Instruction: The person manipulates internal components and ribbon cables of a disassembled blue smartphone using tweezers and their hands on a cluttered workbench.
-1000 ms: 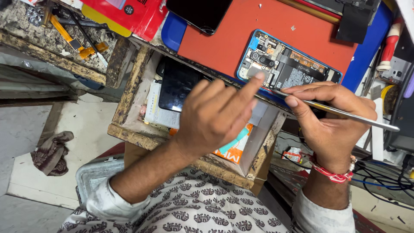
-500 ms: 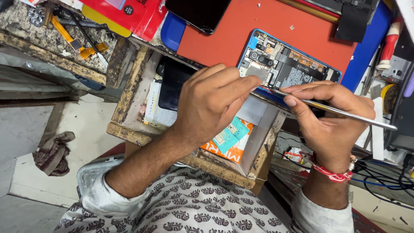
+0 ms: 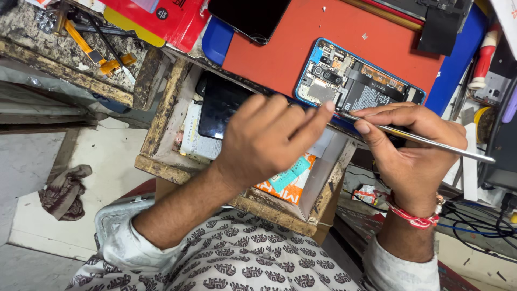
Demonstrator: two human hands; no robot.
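Left hand shifted, tweezers pointing left

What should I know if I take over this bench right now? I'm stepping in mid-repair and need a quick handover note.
Left hand: fingertip pressing at the lower edge of the opened phone.
Right hand: grips a thin metal tool, tip at that same edge.
The phone lies on the orange mat, back cover off, board and battery exposed. A black-screened phone lies above.
Done: back opened. Left: whatever the tool tip works at; hidden by fingers.

Opened blue phone on red mat, slim metal tweezers at its edge
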